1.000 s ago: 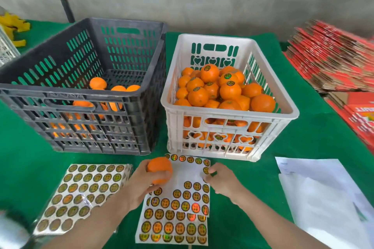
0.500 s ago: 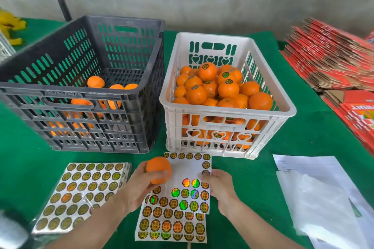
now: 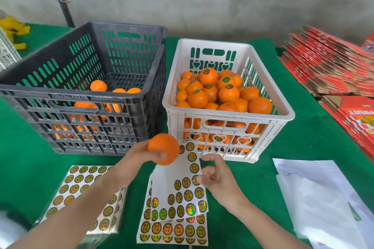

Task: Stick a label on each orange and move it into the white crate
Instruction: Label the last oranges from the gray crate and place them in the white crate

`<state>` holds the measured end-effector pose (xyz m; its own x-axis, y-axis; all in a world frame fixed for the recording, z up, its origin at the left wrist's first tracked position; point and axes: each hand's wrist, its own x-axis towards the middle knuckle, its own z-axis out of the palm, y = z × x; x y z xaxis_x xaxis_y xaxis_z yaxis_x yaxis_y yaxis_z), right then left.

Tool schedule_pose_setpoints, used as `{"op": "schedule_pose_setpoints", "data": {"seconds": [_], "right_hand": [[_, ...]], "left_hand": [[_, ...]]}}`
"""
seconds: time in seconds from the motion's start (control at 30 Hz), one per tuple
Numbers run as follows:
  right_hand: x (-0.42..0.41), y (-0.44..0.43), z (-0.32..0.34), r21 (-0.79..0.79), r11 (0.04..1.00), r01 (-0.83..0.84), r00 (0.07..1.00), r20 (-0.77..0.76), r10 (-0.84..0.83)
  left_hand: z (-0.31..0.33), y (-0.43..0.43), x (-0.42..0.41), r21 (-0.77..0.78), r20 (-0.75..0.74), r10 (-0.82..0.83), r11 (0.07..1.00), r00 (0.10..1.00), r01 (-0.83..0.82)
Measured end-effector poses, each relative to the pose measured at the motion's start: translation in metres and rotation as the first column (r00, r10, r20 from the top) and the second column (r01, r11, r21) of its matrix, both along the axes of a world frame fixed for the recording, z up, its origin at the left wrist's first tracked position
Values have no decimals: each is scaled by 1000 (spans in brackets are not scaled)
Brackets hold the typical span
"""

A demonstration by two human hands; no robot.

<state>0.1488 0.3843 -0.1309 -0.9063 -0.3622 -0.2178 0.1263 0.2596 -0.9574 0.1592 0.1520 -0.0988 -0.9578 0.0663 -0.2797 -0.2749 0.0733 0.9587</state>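
1. White crate point(image 3: 228, 116), right: heaped with oranges, several labelled.
2. Black crate point(image 3: 85, 99), left: a few oranges at the bottom.
3. Left hand point(image 3: 137, 159) grips an orange point(image 3: 163, 148) above the label sheets point(image 3: 178, 198), just near of both crates.
4. Right hand point(image 3: 216, 176): fingers loosely curled, palm empty; whether a label is pinched cannot be told.
5. Green surface point(image 3: 283, 147): white papers near right, red cartons point(image 3: 332, 70) far right.

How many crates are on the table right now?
3: a dark grey crate at left, a white crate beside it holding labelled oranges, and a white crate's corner at the far-left edge.
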Motion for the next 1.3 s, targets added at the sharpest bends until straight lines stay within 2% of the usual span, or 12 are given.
{"op": "schedule_pose_setpoints", "data": {"seconds": [0.1,0.2,0.47,0.63,0.83,1.0,1.17,1.3], "right_hand": [[-2,-1,13,-66,992,-107,994,-21,105],[-2,-5,18,-124,982,-143,990,-9,143],[0,-22,14,-158,977,140,990,35,-136],[1,-27,18,-142,978,155,987,-9,-158],[3,-32,17,-154,973,173,982,-44,-182],[5,-36,14,-159,971,181,982,-26,-187],[5,-39,14,-179,963,199,980,63,-191],[4,-41,13,-147,968,203,977,93,-190]], "left_hand": [[24,-1,-14,-30,-32,-241,970,970,240],[34,3,-22,-76,18,-331,941,944,331],[38,12,-28,-138,32,-318,937,947,320],[38,15,-32,-138,79,-280,947,957,289],[40,11,-34,-16,180,-238,970,954,245],[34,8,-34,81,232,-206,978,951,193],[28,5,-33,165,236,-209,971,949,173],[26,6,-33,145,243,-228,970,943,197]]}}
